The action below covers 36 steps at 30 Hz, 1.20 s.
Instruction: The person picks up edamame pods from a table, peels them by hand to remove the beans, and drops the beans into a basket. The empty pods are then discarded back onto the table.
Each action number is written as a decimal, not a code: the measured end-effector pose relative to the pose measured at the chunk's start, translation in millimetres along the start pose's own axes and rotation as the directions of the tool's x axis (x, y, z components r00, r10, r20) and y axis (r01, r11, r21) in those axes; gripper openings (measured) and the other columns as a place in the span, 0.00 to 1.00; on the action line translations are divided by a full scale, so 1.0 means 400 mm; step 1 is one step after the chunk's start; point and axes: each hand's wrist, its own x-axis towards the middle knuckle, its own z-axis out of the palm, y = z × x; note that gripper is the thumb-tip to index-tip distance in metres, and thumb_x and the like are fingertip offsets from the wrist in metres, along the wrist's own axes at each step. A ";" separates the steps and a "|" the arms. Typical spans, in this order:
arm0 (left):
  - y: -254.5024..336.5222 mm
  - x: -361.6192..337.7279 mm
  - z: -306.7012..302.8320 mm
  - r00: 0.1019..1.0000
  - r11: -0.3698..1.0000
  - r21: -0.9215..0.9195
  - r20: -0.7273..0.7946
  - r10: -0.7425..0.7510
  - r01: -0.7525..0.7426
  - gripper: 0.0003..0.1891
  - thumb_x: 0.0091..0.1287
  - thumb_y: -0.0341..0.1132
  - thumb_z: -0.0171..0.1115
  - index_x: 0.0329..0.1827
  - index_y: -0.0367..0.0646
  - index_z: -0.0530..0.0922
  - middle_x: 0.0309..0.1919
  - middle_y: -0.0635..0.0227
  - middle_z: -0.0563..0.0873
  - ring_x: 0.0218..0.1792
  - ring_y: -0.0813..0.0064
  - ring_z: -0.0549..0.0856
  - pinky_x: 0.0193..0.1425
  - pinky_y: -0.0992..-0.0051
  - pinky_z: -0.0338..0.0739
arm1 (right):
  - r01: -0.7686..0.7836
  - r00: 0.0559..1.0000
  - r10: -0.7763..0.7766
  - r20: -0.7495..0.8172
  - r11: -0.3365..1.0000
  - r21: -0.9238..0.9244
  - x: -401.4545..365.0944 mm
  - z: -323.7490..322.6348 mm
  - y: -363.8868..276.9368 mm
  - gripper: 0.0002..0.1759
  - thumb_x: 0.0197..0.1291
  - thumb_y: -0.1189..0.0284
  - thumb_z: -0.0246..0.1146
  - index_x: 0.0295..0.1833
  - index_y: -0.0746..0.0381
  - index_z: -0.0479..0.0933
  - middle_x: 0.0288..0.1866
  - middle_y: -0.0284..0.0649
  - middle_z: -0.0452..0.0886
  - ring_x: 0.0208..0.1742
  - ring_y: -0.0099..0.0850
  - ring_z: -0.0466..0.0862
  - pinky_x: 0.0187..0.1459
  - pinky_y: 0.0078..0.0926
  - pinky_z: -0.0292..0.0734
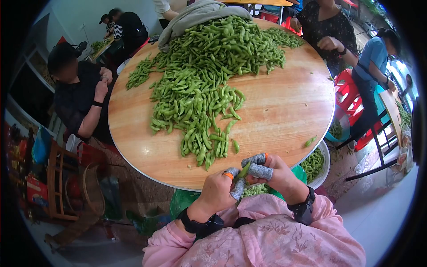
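Note:
A green soybean pod (pixel 243 171) is pinched between my two hands, just off the table's near edge. My left hand (pixel 217 190) is closed on its lower part, thumb and finger wearing grey knitted finger covers. My right hand (pixel 279 177) has its grey-covered fingers curled against the same pod from the right. Part of the pod is hidden by the fingers. Below my hands, shelled green beans (pixel 255 190) lie in a container lined with green plastic (pixel 179 201). A large heap of soybean pods (pixel 213 58) spreads across the round wooden table (pixel 275 120) towards me.
A grey cloth (pixel 189 22) partly covers the heap. One loose pod (pixel 310 141) lies near the table's right edge. A white basket of pods (pixel 313 165) stands below on the right. People sit at left (pixel 80 89) and far right (pixel 331 33), beside red chairs (pixel 347 86).

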 end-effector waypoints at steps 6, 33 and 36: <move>-0.003 0.005 0.005 0.998 1.000 0.006 -0.063 0.012 -0.012 0.08 0.51 0.30 0.59 0.32 0.37 0.75 0.21 0.58 0.77 0.23 0.58 0.77 0.26 0.65 0.71 | 0.059 0.998 -0.059 0.000 0.997 -0.055 0.001 0.009 -0.016 0.14 0.55 0.65 0.60 0.37 0.67 0.76 0.25 0.32 0.77 0.20 0.13 0.68 0.21 0.09 0.59; -0.014 -0.006 0.001 0.980 0.935 0.306 -0.031 0.196 -0.177 0.09 0.49 0.33 0.57 0.29 0.36 0.74 0.24 0.61 0.76 0.25 0.61 0.77 0.25 0.66 0.71 | -0.003 1.000 0.007 0.022 0.983 -0.184 0.007 0.002 0.007 0.13 0.58 0.64 0.56 0.29 0.62 0.75 0.22 0.28 0.75 0.24 0.15 0.71 0.25 0.12 0.64; -0.013 -0.007 -0.002 0.992 0.951 0.288 -0.031 0.125 -0.111 0.11 0.48 0.33 0.60 0.32 0.36 0.75 0.24 0.58 0.79 0.24 0.58 0.78 0.27 0.65 0.72 | -0.032 0.999 0.032 -0.005 0.987 -0.158 0.005 0.003 0.013 0.10 0.58 0.67 0.57 0.32 0.64 0.74 0.26 0.30 0.76 0.27 0.16 0.73 0.30 0.14 0.69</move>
